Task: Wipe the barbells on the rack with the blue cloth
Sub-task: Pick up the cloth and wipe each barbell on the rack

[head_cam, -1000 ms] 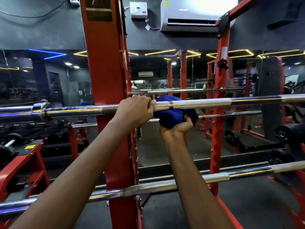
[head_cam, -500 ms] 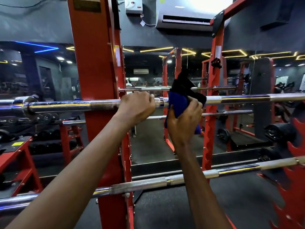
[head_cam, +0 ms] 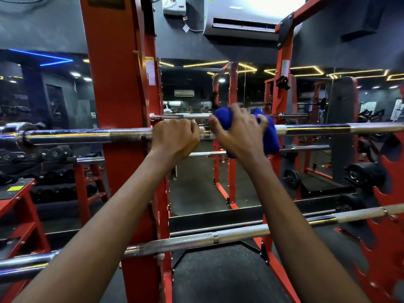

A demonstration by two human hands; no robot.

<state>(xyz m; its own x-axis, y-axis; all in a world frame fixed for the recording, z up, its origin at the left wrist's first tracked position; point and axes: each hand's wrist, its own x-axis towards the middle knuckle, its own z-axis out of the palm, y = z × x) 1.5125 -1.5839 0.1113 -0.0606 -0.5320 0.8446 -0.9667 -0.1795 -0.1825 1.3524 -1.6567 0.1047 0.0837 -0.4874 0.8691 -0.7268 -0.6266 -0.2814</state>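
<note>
An upper steel barbell (head_cam: 83,135) runs across the view at chest height on the red rack (head_cam: 118,88). My left hand (head_cam: 175,137) grips this bar just right of the rack's post. Right beside it, my right hand (head_cam: 239,133) holds the blue cloth (head_cam: 270,138) wrapped over the bar, fingers curled over the top; the cloth hangs down behind the hand. A lower barbell (head_cam: 196,239) lies across the rack below my forearms.
A second red upright (head_cam: 282,88) stands right of my hands. A wall mirror behind the rack reflects the gym. Dumbbells (head_cam: 54,154) sit on a red stand at the left, and a red flame-shaped plate (head_cam: 384,248) is at the lower right.
My right hand has turned from under the upper bar to over its top, carrying the cloth round the bar and a little to the right. The left hand kept its grip.
</note>
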